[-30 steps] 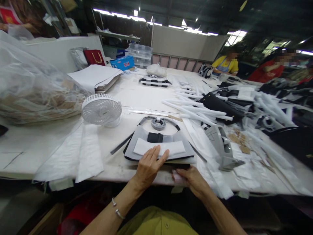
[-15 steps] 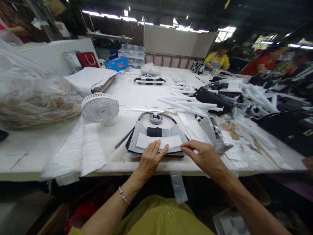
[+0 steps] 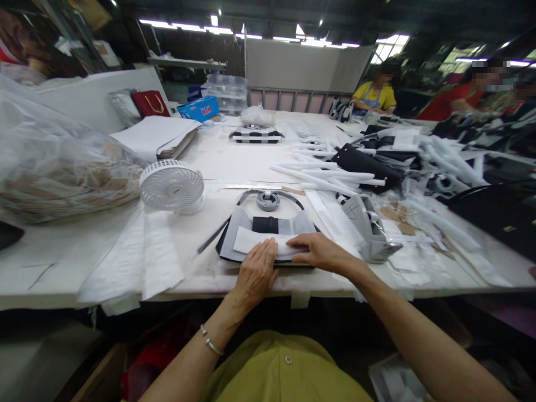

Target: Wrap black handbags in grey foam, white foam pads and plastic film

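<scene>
A black handbag (image 3: 220, 249) lies on the table before me, its front covered by a pale grey wrapping sheet (image 3: 235, 218). A wrapped dark handle (image 3: 245, 196) arches behind it, with a grey wrapped coil (image 3: 267, 201) inside the arch. Across the wrapping lies a white padding strip (image 3: 247, 240). My left hand (image 3: 256, 272) rests flat on this strip, fingers stretched out and side by side. My right hand (image 3: 320, 251) reaches over the strip's right end, its thumb and fingers apart and touching the wrapping. That end of the strip is hidden under it.
To the left stand a white fan (image 3: 171, 187) and a big clear bag (image 3: 62, 151) of brown pieces. A grey tape dispenser (image 3: 368, 226) sits right of the handbag, near white foam tubes (image 3: 330, 176). Co-workers (image 3: 372, 100) sit at the far right.
My right hand has moved left from the wrapping's right edge onto the strip, its pinch loosened. My left hand's fingers have drawn together. The clear piece hanging at the table edge now shows shorter.
</scene>
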